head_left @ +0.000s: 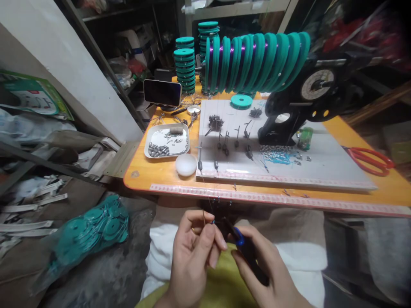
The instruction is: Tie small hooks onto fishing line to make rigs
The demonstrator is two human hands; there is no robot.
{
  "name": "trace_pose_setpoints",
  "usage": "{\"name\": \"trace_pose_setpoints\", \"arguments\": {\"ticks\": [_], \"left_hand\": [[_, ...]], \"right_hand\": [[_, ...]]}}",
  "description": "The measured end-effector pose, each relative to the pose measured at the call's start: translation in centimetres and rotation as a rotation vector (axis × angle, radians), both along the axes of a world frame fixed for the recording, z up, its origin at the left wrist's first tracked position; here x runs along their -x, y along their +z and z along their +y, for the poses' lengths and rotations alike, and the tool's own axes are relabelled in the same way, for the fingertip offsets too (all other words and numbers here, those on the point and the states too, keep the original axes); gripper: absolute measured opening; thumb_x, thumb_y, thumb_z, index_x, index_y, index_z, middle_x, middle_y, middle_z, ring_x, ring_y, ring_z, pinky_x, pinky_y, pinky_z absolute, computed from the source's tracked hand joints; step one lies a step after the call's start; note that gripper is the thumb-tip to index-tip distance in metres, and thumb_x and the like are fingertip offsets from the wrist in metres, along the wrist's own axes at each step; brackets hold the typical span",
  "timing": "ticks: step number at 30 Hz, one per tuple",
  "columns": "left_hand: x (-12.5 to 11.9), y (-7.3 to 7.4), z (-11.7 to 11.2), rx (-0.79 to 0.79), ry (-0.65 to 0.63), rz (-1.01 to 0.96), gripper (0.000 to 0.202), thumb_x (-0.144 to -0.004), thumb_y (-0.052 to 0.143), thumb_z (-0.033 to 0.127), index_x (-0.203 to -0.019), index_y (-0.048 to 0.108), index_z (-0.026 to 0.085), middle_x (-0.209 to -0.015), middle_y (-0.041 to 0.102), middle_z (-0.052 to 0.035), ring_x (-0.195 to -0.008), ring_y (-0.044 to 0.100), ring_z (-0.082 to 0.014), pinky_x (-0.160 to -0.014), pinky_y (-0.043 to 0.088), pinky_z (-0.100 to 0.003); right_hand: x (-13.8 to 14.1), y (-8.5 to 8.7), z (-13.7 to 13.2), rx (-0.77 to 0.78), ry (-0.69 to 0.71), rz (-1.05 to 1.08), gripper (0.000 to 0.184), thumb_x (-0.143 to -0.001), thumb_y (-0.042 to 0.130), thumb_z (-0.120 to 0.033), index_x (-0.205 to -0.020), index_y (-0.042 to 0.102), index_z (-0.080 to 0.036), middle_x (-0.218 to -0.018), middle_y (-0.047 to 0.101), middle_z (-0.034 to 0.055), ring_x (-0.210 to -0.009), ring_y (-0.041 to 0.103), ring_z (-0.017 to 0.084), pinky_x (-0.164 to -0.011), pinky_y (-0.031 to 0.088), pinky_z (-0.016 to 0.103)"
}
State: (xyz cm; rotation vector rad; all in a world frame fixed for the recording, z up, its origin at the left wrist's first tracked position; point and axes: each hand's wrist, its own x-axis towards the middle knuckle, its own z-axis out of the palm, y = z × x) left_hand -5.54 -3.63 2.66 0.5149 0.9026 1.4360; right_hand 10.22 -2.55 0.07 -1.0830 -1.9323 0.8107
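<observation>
My left hand point(195, 252) is closed in a pinch around a thin line with a tiny blue piece point(213, 221) on it, above my lap. A short dark wire-like bit sticks up by its fingertips. Close on the right, my right hand point(268, 265) grips black-handled pliers point(248, 252) with a blue band, their dark tips pointing toward the left fingers. What lies between the tips is too blurred to make out. The line runs up toward the table edge, near a grey sinker point(200, 165) on the board.
On the orange table point(138, 171) lie a grey board point(224, 169), a white tray point(150, 139) of metal weights, a white round lid point(186, 165), a phone point(162, 93) and red-handled scissors point(369, 160). Green spools point(257, 62) hang on a black machine point(279, 124). A bag of green discs point(93, 226) sits left.
</observation>
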Motion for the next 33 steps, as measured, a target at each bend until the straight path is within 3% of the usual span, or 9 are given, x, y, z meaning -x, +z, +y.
{"name": "trace_pose_setpoints", "arguments": {"ticks": [4, 6, 10, 15, 19, 23, 28, 30, 33], "left_hand": [[-0.2, 0.5, 0.3, -0.068, -0.005, -0.129, 0.011, -0.092, 0.066, 0.030, -0.091, 0.062, 0.020, -0.067, 0.064, 0.0031, -0.047, 0.039, -0.0010, -0.048, 0.028, -0.013], [-0.2, 0.6, 0.4, -0.093, -0.005, -0.161, 0.015, -0.092, 0.066, 0.032, -0.086, 0.063, 0.019, -0.070, 0.063, 0.0023, -0.048, 0.038, -0.0017, -0.048, 0.028, -0.014], [-0.1, 0.5, 0.5, -0.113, -0.009, -0.158, 0.016, -0.093, 0.063, 0.032, -0.083, 0.063, 0.019, -0.068, 0.061, 0.0027, -0.047, 0.034, -0.0026, -0.047, 0.026, -0.017], [0.0, 0.5, 0.5, -0.077, -0.034, -0.193, 0.017, -0.093, 0.063, 0.032, -0.083, 0.063, 0.019, -0.065, 0.060, 0.0031, -0.045, 0.031, -0.0025, -0.046, 0.024, -0.017], [-0.1, 0.8, 0.4, -0.048, -0.050, -0.237, 0.017, -0.092, 0.065, 0.033, -0.083, 0.062, 0.019, -0.064, 0.059, 0.0036, -0.044, 0.026, -0.0023, -0.046, 0.022, -0.017], [-0.6, 1.3, 0.5, -0.004, -0.085, -0.427, 0.022, -0.091, 0.066, 0.035, -0.078, 0.061, 0.018, -0.052, 0.042, 0.0072, -0.043, 0.019, -0.0041, -0.045, 0.019, -0.018], [-1.2, 1.3, 0.3, 0.020, 0.008, -0.646, 0.035, -0.089, 0.067, 0.042, -0.067, 0.055, 0.017, -0.049, 0.020, 0.0099, -0.043, 0.012, -0.0050, -0.048, 0.022, -0.019], [-1.2, 1.0, 0.0, 0.000, 0.032, -0.639, 0.038, -0.090, 0.066, 0.042, -0.065, 0.053, 0.017, -0.049, 0.018, 0.0098, -0.044, 0.011, -0.0053, -0.050, 0.025, -0.019], [-0.8, 0.6, -0.2, -0.068, 0.012, -0.535, 0.038, -0.092, 0.061, 0.045, -0.066, 0.052, 0.018, -0.049, 0.021, 0.0090, -0.044, 0.014, -0.0063, -0.052, 0.026, -0.020]], "right_hand": [[-0.8, -0.7, -0.5, 0.273, 0.075, 0.018, 0.037, -0.096, 0.052, -0.025, -0.133, 0.044, -0.026, -0.114, 0.066, 0.0108, -0.099, 0.069, 0.023, -0.081, 0.060, 0.029], [-1.0, -0.8, -0.7, 0.339, 0.101, 0.028, 0.037, -0.097, 0.051, -0.027, -0.133, 0.044, -0.028, -0.116, 0.065, 0.0095, -0.101, 0.068, 0.022, -0.086, 0.058, 0.030], [-0.5, 0.0, -0.4, 0.278, 0.077, 0.060, 0.033, -0.095, 0.052, -0.024, -0.127, 0.047, -0.029, -0.116, 0.063, 0.0076, -0.102, 0.067, 0.022, -0.089, 0.055, 0.030], [0.7, 1.8, 0.6, 0.218, 0.159, 0.085, 0.026, -0.091, 0.049, -0.016, -0.114, 0.052, -0.028, -0.088, 0.060, 0.0024, -0.079, 0.063, 0.017, -0.070, 0.053, 0.023], [1.2, 2.3, 0.6, 0.247, 0.151, 0.153, 0.016, -0.091, 0.050, -0.018, -0.102, 0.056, -0.026, -0.080, 0.055, 0.0013, -0.067, 0.055, 0.016, -0.063, 0.049, 0.024], [2.0, 1.2, -0.5, 0.495, 0.146, 0.375, 0.010, -0.095, 0.051, -0.028, -0.100, 0.058, -0.024, -0.080, 0.055, 0.0013, -0.070, 0.053, 0.016, -0.066, 0.048, 0.024], [3.2, -0.4, -1.6, 0.788, 0.101, 0.771, 0.026, -0.084, 0.068, -0.045, -0.095, 0.059, -0.023, -0.082, 0.052, 0.0010, -0.076, 0.050, 0.016, -0.064, 0.046, 0.022], [3.3, -0.3, -1.7, 0.818, 0.120, 0.794, 0.028, -0.082, 0.069, -0.047, -0.093, 0.058, -0.024, -0.081, 0.053, 0.0009, -0.075, 0.050, 0.016, -0.064, 0.047, 0.022], [2.7, 0.7, -1.2, 0.776, 0.090, 0.612, 0.023, -0.089, 0.062, -0.044, -0.102, 0.060, -0.024, -0.090, 0.058, 0.0028, -0.081, 0.055, 0.017, -0.074, 0.049, 0.025]]}}
